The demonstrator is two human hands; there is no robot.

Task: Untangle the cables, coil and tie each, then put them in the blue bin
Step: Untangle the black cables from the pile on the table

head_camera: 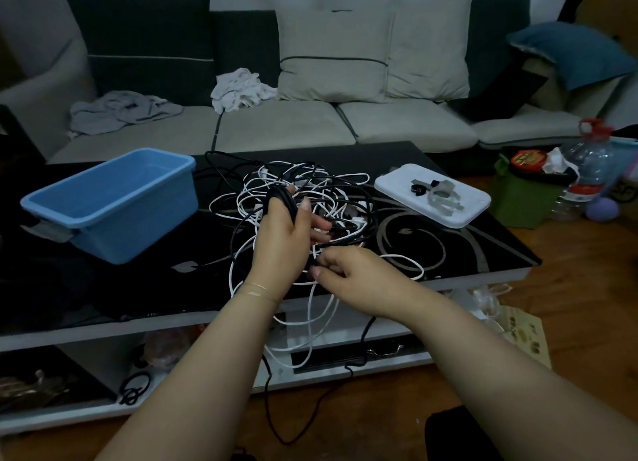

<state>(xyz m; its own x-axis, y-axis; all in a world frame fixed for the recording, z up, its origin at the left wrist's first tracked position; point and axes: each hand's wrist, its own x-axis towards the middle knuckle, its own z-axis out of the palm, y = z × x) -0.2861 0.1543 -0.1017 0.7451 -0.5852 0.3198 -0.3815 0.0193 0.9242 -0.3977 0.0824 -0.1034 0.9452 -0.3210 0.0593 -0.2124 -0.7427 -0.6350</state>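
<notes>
Now the left hand [283, 232] grips a bundle of black cable [288, 201], loops gathered across the palm, while the right hand [348, 270], just below and to its right, pinches a strand at the fingertips. Coiling looks underway, with the rest of the tangle [310, 191] lying beyond both hands on the desk [483, 250], black and white cords crossing every way. To do this well, I'd say feed the black strand slowly with the right hand, keep the loops even in the left, and stop to lift free any white cord that rides along rather than pulling hard. That's the risk here: white loops hang off the desk edge beneath the wrists and could snag. The bin [110, 201] sits well left of the left hand, open and within reach. Ties [438, 193] appear to lie on a white lid [459, 215] far right of the right hand. Behind it all, a sofa [283, 129].
</notes>
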